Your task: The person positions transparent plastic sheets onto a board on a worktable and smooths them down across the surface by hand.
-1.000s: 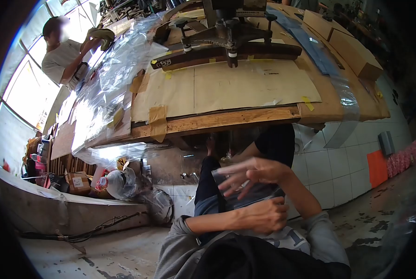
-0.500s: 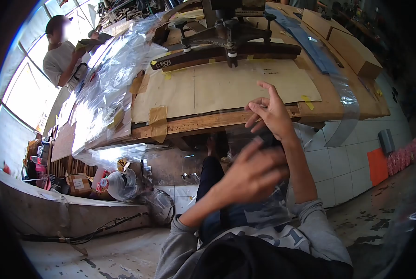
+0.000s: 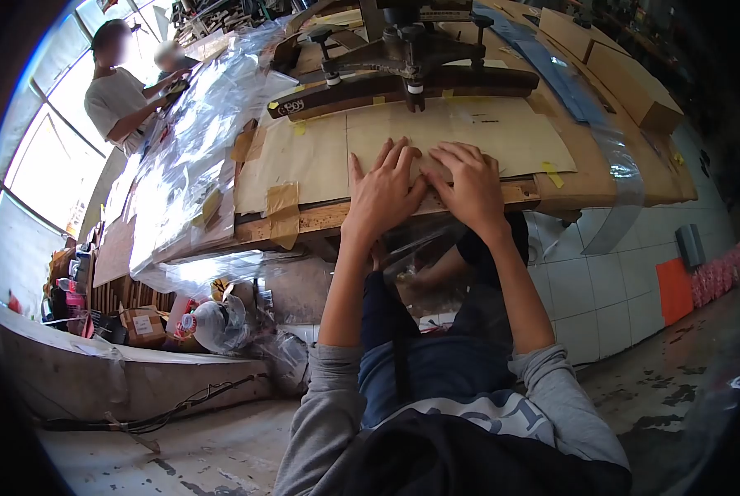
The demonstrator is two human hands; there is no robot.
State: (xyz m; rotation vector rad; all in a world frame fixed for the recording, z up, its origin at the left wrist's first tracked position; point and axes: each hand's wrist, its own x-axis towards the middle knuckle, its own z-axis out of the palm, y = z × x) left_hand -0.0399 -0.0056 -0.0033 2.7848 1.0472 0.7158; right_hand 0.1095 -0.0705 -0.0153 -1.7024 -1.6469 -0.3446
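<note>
Both hands rest near the front edge of a pale, flat sheet (image 3: 304, 169) on the workbench. My left hand (image 3: 384, 188) lies palm down, its fingers spread and pointing away from me. Close beside it, thumbs nearly touching, my right hand (image 3: 472, 183) is also palm down with fingers bent a little and apart. Neither hand shows anything held. Behind the sheet stands a dark metal press arm (image 3: 407, 54) with screw knobs, above a long dark bar (image 3: 341, 100) with writing at its left end. Brown tape (image 3: 282, 213) folds over the front edge left of my hands.
Clear plastic film (image 3: 192, 149) covers the bench's left side, where two people (image 3: 122, 103) stand behind. A cardboard box (image 3: 634, 87) and blue strip (image 3: 544, 66) lie at right. Below left are a large plastic bottle (image 3: 217, 326) and small carton (image 3: 144, 326).
My left hand has moved up and forward from my lap area to the sheet. My right hand has come down from the air onto it. A person at left has lowered their arms.
</note>
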